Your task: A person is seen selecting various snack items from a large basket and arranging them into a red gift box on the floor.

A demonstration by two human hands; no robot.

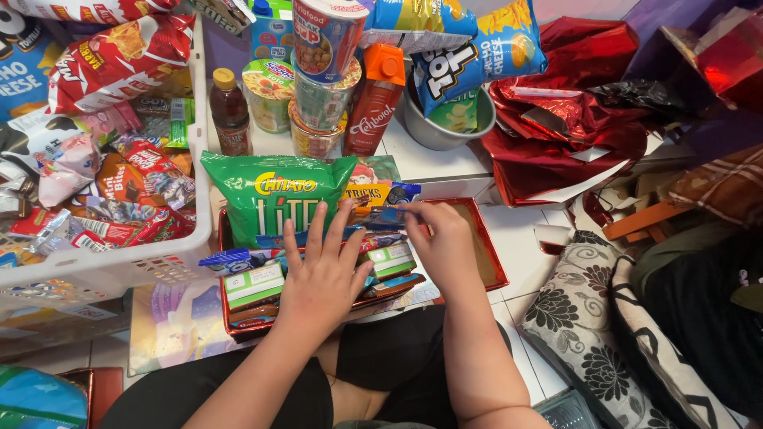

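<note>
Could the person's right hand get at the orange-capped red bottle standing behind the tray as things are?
Probably yes: the right hand lies in the red tray, and the red bottle stands just beyond on white floor, with only flat snack packets between.

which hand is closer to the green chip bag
Left. The left hand lies flat just below the green chip bag, fingertips at its lower edge; the right hand sits farther right.
</note>
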